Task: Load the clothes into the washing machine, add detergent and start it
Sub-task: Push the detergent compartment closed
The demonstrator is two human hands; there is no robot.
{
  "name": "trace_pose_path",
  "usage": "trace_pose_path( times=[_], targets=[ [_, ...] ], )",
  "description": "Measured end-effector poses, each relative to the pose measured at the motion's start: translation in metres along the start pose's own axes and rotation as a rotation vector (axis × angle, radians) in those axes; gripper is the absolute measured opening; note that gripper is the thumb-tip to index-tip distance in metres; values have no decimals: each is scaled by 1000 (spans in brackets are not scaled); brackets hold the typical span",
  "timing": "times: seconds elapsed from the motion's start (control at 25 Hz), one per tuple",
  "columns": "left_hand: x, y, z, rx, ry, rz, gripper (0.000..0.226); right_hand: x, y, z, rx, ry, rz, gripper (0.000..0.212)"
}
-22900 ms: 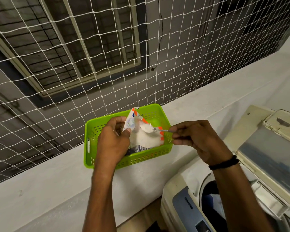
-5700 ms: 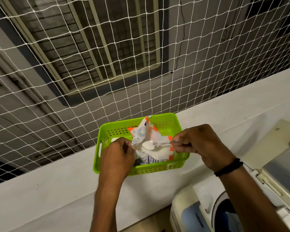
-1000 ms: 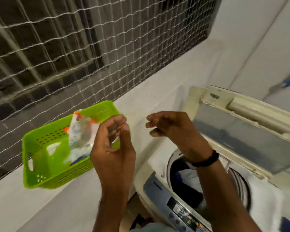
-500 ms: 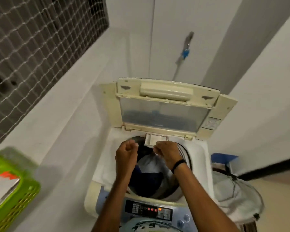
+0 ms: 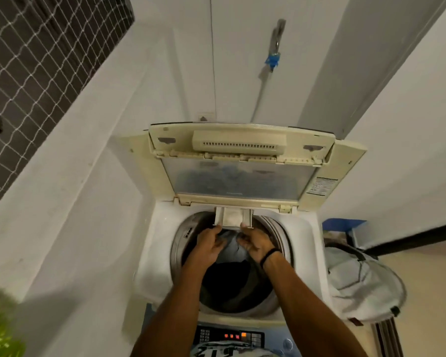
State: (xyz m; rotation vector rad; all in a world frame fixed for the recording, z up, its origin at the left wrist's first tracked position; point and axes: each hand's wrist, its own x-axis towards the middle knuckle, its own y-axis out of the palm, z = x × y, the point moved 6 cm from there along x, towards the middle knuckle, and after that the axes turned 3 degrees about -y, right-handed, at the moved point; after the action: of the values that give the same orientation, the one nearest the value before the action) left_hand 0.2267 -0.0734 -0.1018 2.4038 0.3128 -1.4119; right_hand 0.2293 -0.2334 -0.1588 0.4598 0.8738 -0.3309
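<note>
Fingers of both hands reach to the front edge of the small pulled-out detergent drawer [image 5: 233, 217] at the back rim of the washing machine [image 5: 155, 253], the left hand [image 5: 208, 245] at its left corner and the right hand [image 5: 256, 244] at its right; whether they pinch it I cannot tell. Dark and pale clothes [image 5: 229, 274] lie in the drum below, under the raised lid [image 5: 238, 161], with lit red digits on the control panel [image 5: 231, 336] and a grey mesh laundry hamper [image 5: 363, 284] just beside the machine.
</note>
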Motion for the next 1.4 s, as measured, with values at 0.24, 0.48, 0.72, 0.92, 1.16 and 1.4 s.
trace_pose_path(
  times=[0.24,0.48,0.72,0.92,1.16,1.4],
  targets=[
    [36,10,-4,-13,35,80,43,13,8,3,192,-84,-23,60],
    [56,11,0,-73,42,-15,38,20,6,6,197,-147,-103,40],
    [64,21,-12,-118,88,-43,31,28,14,16,244,-93,-124,29],
    [71,24,-20,-126,98,-48,32,28,18,23,341,-91,-202,47],
    [80,29,-25,-143,80,-79,29,36,26,18,335,-79,-362,36],
    [91,30,-23,-141,30,-93,33,37,27,17,248,-15,-274,18]
  ],
)
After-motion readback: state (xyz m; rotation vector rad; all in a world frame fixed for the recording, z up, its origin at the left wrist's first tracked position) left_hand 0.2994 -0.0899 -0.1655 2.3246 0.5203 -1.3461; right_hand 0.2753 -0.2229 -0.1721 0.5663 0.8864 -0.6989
